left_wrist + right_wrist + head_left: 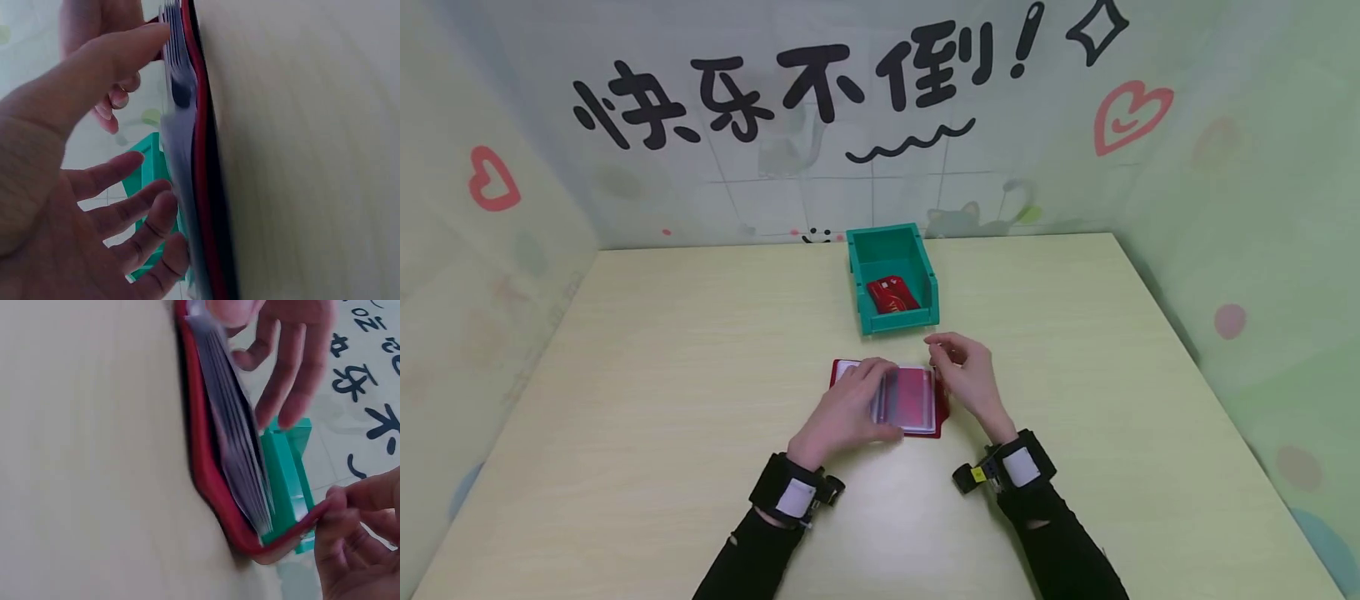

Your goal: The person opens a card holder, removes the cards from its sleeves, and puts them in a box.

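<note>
1. Table point(662, 400): beneath both hands.
2. Green bin point(901, 322): just beyond the hands, apart from the wallet.
3. Wallet point(942, 406): red, lying on the table under the left hand, its right end at the right hand.
4. Left hand point(853, 402): spread wide across the wallet, thumb nearer the person, fingers beyond, touching the pages.
5. Right hand point(964, 368): narrow, pinching the wallet's cover edge.
6. Pages point(916, 398): clear, stacked, between the hands.
7. Red packet point(892, 295): beyond both hands, inside the bin.
</note>
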Demonstrator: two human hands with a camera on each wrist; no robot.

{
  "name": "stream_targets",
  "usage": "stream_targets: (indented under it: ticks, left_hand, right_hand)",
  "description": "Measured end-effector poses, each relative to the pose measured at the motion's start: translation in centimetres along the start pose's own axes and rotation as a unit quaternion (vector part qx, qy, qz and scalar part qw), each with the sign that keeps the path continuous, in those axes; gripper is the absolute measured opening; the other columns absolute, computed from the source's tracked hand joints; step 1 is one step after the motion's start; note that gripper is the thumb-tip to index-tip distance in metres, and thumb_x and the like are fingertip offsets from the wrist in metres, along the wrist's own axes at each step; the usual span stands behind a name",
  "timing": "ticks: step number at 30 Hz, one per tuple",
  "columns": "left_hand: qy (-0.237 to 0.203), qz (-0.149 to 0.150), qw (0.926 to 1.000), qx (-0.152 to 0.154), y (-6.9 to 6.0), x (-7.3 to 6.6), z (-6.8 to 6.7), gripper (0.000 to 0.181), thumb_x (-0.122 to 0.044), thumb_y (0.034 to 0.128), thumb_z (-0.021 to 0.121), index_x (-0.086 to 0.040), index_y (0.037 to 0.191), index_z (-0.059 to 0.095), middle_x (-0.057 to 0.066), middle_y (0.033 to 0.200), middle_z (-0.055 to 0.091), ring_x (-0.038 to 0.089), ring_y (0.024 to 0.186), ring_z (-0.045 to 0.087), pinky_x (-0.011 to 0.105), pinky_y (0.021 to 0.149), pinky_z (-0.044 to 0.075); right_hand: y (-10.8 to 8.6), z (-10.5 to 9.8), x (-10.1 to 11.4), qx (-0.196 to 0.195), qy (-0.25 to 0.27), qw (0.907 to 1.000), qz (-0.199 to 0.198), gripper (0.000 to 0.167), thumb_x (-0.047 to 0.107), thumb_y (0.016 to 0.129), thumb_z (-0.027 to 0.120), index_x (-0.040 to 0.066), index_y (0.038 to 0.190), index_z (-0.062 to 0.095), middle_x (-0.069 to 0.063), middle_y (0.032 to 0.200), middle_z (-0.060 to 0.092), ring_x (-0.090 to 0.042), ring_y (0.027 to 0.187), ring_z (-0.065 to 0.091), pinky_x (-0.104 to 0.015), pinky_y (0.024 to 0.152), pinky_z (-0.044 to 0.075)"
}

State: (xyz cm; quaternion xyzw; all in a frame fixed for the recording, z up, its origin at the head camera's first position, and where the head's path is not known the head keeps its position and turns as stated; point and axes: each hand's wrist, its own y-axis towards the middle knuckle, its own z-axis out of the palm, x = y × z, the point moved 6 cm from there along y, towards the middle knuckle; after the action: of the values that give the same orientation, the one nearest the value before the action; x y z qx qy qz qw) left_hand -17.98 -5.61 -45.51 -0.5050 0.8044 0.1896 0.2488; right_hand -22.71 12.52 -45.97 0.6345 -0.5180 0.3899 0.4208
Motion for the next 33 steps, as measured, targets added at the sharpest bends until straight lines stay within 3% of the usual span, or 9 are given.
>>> stream_targets:
  ticks: [2,6,14,19,22,25,29,33]
  left_hand:
    - [0.022,0.006,0.9997,0.007,0.0,-0.3,0.3,0.091,-0.032,0.0704,0.091,-0.01,0.145,0.045,0.012,0.145,0.051,0.031,0.127,0.05,0.049,0.104,0.051]
    - [0.021,0.008,0.9997,0.001,-0.1,-0.3,0.4,0.093,-0.029,0.0683,0.093,-0.009,0.144,0.044,0.014,0.142,0.055,0.033,0.124,0.051,0.05,0.102,0.051]
    - [-0.048,-0.027,0.9984,0.012,-0.1,0.6,0.1,0.091,-0.026,0.0709,0.091,-0.013,0.147,0.043,0.01,0.142,0.053,0.027,0.123,0.051,0.046,0.098,0.055]
    - [-0.087,-0.029,0.9956,0.015,-0.2,0.6,-0.5,0.102,-0.018,0.0721,0.09,-0.012,0.155,0.03,0.012,0.135,0.051,0.024,0.114,0.054,0.04,0.092,0.058]
    - [-0.131,-0.04,0.9904,0.018,-0.1,1.1,-1.1,0.104,-0.011,0.0755,0.085,-0.008,0.158,0.022,0.013,0.131,0.054,0.024,0.109,0.057,0.039,0.091,0.057]
    - [-0.175,-0.051,0.983,0.024,-0.1,2.2,-1.6,0.092,-0.009,0.0831,0.075,-0.004,0.158,0.022,0.016,0.128,0.059,0.025,0.106,0.064,0.039,0.091,0.058]
    - [-0.23,-0.085,0.9694,0.019,-0.2,4.1,-2.2,0.068,-0.011,0.0943,0.065,0.003,0.152,0.031,0.024,0.12,0.066,0.031,0.104,0.069,0.04,0.091,0.059]
    - [-0.245,-0.168,0.9548,-0.001,-0.6,6.3,-2.6,0.053,-0.015,0.0966,0.066,0.005,0.141,0.046,0.021,0.105,0.073,0.024,0.09,0.071,0.03,0.079,0.057]
  right_hand:
    - [-0.3,0.2,-0.6,-0.011,-0.001,0.9999,0.001,0.024,0.014,0.101,0.059,-0.001,0.115,0.07,-0.023,0.082,0.065,-0.011,0.059,0.053,-0.021,0.05,0.044]
    - [-0.7,0.5,-1.4,-0.024,-0.02,0.9995,0.005,0.022,0.014,0.1,0.06,0.001,0.112,0.072,-0.019,0.084,0.068,-0.012,0.069,0.056,-0.02,0.059,0.046]
    - [-1.1,0.5,-2.0,-0.042,-0.046,0.9979,0.017,0.019,0.013,0.099,0.061,0.002,0.108,0.073,-0.017,0.089,0.072,-0.015,0.075,0.058,-0.019,0.066,0.048]
    - [-1.3,1.1,-0.6,-0.009,-0.089,0.9959,-0.01,0.016,0.012,0.096,0.063,0.004,0.105,0.074,-0.013,0.089,0.071,-0.019,0.081,0.055,-0.023,0.068,0.044]
    - [-1.4,2.4,1.0,0.042,-0.15,0.9862,-0.058,0.016,0.013,0.093,0.067,0.006,0.105,0.076,-0.01,0.091,0.073,-0.02,0.085,0.053,-0.029,0.074,0.041]
    - [-1.4,3.9,2.0,0.09,-0.203,0.9704,-0.096,0.018,0.015,0.09,0.072,0.006,0.105,0.077,-0.009,0.093,0.075,-0.02,0.087,0.055,-0.034,0.079,0.043]
    - [-1.3,5.1,2.2,0.121,-0.259,0.954,-0.089,0.021,0.022,0.088,0.077,0.009,0.104,0.077,-0.006,0.094,0.071,-0.018,0.089,0.055,-0.037,0.082,0.045]
    - [-1.1,5.6,2.3,0.13,-0.286,0.9473,-0.061,0.027,0.029,0.087,0.079,0.01,0.105,0.076,-0.006,0.096,0.068,-0.019,0.095,0.054,-0.041,0.087,0.046]
